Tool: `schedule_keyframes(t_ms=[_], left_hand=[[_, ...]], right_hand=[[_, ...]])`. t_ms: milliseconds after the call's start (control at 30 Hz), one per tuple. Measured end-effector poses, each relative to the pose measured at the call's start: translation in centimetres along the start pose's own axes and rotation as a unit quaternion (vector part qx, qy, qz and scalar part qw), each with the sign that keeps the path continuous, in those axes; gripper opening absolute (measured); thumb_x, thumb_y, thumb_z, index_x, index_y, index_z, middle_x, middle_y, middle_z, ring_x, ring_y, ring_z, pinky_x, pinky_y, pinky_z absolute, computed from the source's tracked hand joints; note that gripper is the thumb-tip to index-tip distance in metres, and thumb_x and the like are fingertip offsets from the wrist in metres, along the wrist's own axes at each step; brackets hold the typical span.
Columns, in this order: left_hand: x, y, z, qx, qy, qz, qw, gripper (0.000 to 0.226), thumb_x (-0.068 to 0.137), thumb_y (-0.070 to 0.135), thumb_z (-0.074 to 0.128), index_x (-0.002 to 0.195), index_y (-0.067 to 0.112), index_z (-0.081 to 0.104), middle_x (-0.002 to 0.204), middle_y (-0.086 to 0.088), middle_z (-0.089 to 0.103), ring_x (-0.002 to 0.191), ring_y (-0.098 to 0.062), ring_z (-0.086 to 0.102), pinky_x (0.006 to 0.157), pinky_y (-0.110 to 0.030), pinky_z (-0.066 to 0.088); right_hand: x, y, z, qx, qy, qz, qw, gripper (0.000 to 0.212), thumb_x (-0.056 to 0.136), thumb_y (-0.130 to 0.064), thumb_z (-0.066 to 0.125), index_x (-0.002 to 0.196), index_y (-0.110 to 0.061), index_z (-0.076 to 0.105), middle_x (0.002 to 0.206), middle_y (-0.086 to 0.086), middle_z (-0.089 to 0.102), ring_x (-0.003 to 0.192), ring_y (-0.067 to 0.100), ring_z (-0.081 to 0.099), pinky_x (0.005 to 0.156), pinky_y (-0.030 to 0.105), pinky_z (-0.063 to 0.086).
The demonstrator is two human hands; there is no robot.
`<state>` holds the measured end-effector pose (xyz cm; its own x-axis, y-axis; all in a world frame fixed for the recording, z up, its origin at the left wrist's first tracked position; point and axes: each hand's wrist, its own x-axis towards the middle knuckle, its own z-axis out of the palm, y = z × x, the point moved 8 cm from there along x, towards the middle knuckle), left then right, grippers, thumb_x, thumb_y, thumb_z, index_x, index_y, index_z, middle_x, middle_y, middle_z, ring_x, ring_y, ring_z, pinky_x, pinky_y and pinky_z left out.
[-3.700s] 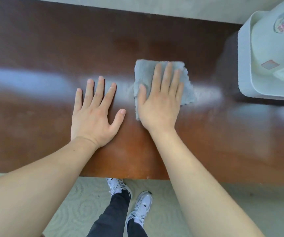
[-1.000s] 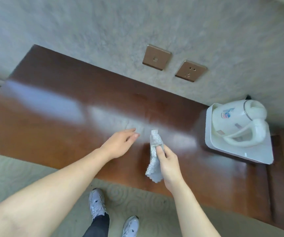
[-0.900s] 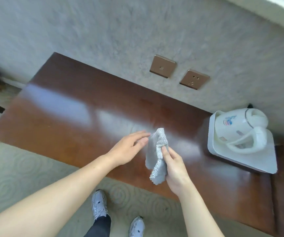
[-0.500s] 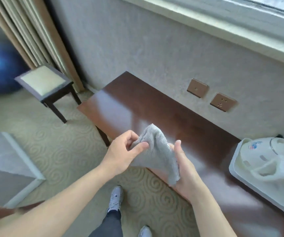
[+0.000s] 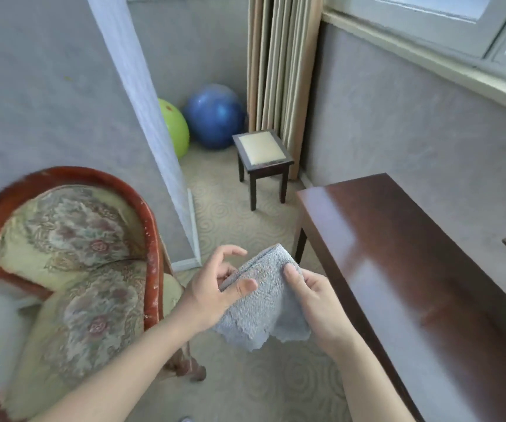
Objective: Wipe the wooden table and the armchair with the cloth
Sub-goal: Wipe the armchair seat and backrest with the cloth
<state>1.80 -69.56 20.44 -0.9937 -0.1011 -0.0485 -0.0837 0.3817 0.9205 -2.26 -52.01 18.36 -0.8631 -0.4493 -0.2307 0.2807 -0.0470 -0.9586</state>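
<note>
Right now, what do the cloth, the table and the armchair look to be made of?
Cloth: soft grey terry or microfibre, by its nubbly pile and limp drape. Table: dark wood, probably varnished, since it mirrors window light. Armchair: reddish wooden frame, scuffed pale along one edge, with woven floral upholstery.

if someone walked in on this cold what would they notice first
Most likely the grey cloth at centre, held in the air between the left hand and right hand, over the carpet, not on any furniture. Next, the armchair with floral cushions and a red-brown frame on the left, and the glossy wooden table on the right. Farther back in the corner sit a blue ball and a green ball, beside a small stool.
</note>
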Motion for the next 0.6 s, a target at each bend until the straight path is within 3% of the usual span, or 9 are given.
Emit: schedule_keyframes(t_ms=[100, 267, 400, 467, 533, 600], left_hand=[[-3.5, -1.8, -5.1, -0.046, -0.027, 0.014, 0.998, 0.072, 0.063, 0.058, 0.088, 0.121, 0.051, 0.046, 0.114, 0.007, 0.071, 0.105, -0.015, 0.069, 0.095, -0.022, 0.049], [-9.9, -5.7, -15.7, 0.009, 0.08, 0.043, 0.996, 0.045, 0.069, 0.044, 0.083, 0.107, 0.047, 0.059, 0.113, 0.023, 0.065, 0.11, 0.0, 0.061, 0.092, -0.011, 0.041], [-14.4, -10.1, -23.3, 0.043, 0.121, 0.018, 0.992, 0.03, 0.08, 0.026, 0.084, 0.092, 0.042, 0.062, 0.099, 0.028, 0.065, 0.095, 0.009, 0.06, 0.079, -0.004, 0.037], [-16.4, -12.4, -26.7, 0.051, 0.111, 0.007, 0.992, 0.027, 0.085, 0.019, 0.079, 0.084, 0.039, 0.061, 0.089, 0.026, 0.065, 0.081, 0.008, 0.059, 0.072, -0.005, 0.037], [-17.9, -14.4, -29.5, 0.051, 0.092, 0.001, 0.994, 0.027, 0.089, 0.017, 0.075, 0.084, 0.039, 0.06, 0.088, 0.024, 0.064, 0.082, 0.002, 0.059, 0.075, -0.012, 0.041], [-18.9, -16.4, -31.5, 0.055, 0.069, -0.013, 0.996, 0.024, 0.094, 0.021, 0.07, 0.088, 0.04, 0.057, 0.084, 0.021, 0.061, 0.072, -0.003, 0.054, 0.071, -0.023, 0.041]], right_hand=[[0.8, 0.3, 5.8, 0.023, -0.01, -0.006, 1.0, 0.05, 0.099, -0.05, 0.05, 0.101, -0.006, 0.074, 0.104, 0.021, 0.075, 0.097, 0.035, 0.071, 0.091, 0.053, 0.053], [1.3, 2.6, 17.4, -0.002, -0.032, 0.011, 0.999, 0.073, 0.089, -0.067, 0.048, 0.103, -0.001, 0.074, 0.105, 0.025, 0.074, 0.108, 0.047, 0.066, 0.097, 0.066, 0.048], [1.3, 4.7, 25.8, -0.036, -0.079, 0.013, 0.996, 0.056, 0.093, -0.057, 0.056, 0.11, -0.007, 0.074, 0.113, 0.021, 0.073, 0.107, 0.032, 0.068, 0.104, 0.065, 0.044], [1.0, 5.0, 30.2, -0.077, -0.103, -0.017, 0.992, 0.044, 0.094, -0.046, 0.061, 0.133, -0.027, 0.063, 0.122, 0.01, 0.072, 0.114, 0.019, 0.065, 0.107, 0.052, 0.047], [0.6, 5.2, 34.3, -0.134, -0.135, -0.052, 0.98, 0.058, 0.093, -0.038, 0.065, 0.144, -0.051, 0.042, 0.123, 0.0, 0.071, 0.109, 0.012, 0.066, 0.095, 0.034, 0.053], [0.3, 5.4, 37.6, -0.239, -0.15, -0.095, 0.955, 0.061, 0.092, -0.031, 0.065, 0.142, -0.056, 0.039, 0.112, 0.004, 0.069, 0.092, 0.023, 0.068, 0.084, 0.039, 0.057]])
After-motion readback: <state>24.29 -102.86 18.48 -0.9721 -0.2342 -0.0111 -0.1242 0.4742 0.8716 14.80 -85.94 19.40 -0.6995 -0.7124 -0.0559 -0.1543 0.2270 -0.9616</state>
